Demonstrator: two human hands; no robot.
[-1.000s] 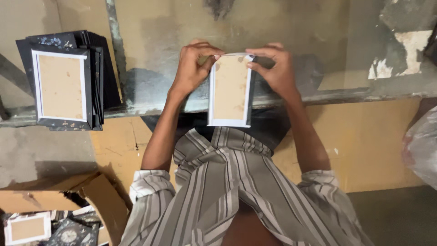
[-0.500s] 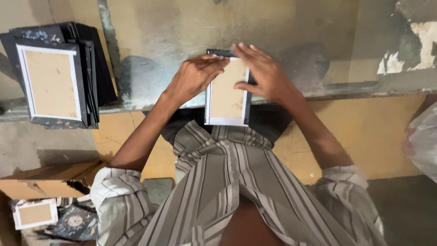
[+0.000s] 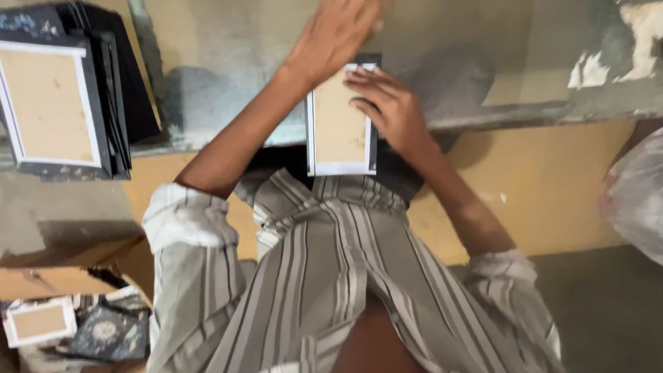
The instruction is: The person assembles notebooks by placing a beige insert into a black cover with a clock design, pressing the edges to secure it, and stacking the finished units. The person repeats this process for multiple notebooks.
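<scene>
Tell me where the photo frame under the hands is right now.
In the head view, the photo frame lies at centre on the grey bench edge, under the right hand, with the stack of frames off to the left.

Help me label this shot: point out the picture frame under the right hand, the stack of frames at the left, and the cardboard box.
picture frame (image 3: pixel 336 128), head view, on its tan backing.
stack of frames (image 3: pixel 48 103), head view, on the top frame's tan backing.
cardboard box (image 3: pixel 41 280), head view, on its open flap.
</scene>
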